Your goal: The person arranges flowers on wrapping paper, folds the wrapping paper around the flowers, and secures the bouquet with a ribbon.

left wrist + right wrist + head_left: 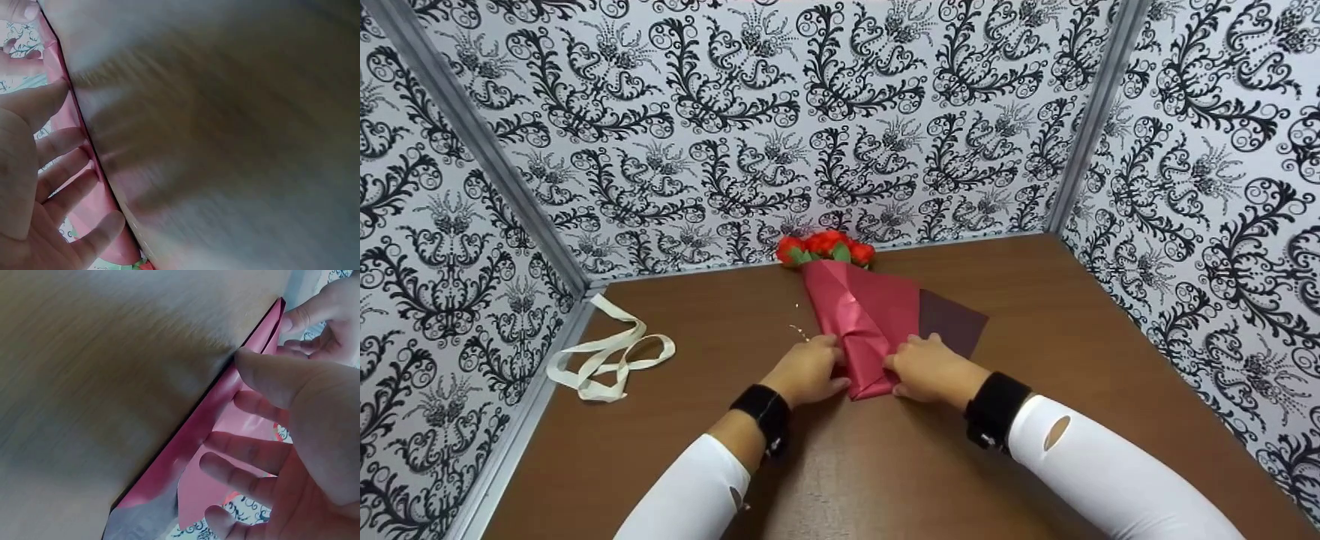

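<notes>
A bouquet of red flowers (pixel 826 244) with green leaves lies wrapped in red wrapping paper (pixel 901 304), its blooms toward the back wall. The paper narrows toward the person, and a dark sheet part (pixel 952 321) sticks out at its right. My left hand (pixel 808 369) touches the left side of the wrap near its lower end, fingertips (pixel 84 160) along the paper. On the opposite side my right hand (pixel 934 369) touches the right edge, its thumb low at the fold and its other fingers (pixel 247 444) fairly straight against the paper. The stems are hidden inside.
A loose cream ribbon (pixel 611 356) lies in loops at the left of the brown table (pixel 720 322). Small pale bits (pixel 799 330) lie left of the wrap. Black-and-white patterned walls (pixel 750 150) enclose the back and both sides.
</notes>
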Available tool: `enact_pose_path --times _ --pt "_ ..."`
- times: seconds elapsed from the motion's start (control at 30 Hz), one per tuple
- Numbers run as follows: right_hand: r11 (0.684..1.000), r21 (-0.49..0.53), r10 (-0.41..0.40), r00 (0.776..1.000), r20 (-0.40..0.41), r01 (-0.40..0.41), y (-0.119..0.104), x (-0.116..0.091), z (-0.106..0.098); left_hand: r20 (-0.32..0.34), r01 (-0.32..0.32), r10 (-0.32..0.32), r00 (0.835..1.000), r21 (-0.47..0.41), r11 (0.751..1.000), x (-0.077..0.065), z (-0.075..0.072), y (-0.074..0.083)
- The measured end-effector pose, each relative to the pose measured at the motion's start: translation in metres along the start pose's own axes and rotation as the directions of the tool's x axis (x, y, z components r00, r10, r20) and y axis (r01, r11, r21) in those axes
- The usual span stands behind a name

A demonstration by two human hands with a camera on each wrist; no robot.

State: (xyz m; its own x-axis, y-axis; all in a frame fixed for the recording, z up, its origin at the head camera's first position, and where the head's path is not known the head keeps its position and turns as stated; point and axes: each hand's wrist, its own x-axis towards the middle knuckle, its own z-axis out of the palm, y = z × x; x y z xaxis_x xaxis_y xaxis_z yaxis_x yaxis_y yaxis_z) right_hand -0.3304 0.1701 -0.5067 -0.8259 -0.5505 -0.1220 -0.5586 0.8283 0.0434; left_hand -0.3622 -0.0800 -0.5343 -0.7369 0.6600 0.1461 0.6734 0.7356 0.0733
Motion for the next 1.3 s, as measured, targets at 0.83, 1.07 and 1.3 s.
enact_pose_path --times 0.83,1.07,1.3 --pt "0.948 -0.146 -0.298 0.951 -0.084 0.285 -0.02 0.007 0.002 -0.005 0.053 -0.053 0.999 -0.045 0.998 -0.004 -0.001 -0.012" --pt "0.934 -0.201 -0.314 0.947 -0.061 0.296 -0.023 0.001 0.002 -0.016 0.06 -0.06 0.998 0.014 0.998 0.001 0.002 -0.014" --pt "0.933 -0.213 -0.302 0.953 -0.025 0.29 -0.028 0.0 0.004 0.032 0.151 -0.152 0.988 0.039 0.988 0.006 -0.002 -0.015"
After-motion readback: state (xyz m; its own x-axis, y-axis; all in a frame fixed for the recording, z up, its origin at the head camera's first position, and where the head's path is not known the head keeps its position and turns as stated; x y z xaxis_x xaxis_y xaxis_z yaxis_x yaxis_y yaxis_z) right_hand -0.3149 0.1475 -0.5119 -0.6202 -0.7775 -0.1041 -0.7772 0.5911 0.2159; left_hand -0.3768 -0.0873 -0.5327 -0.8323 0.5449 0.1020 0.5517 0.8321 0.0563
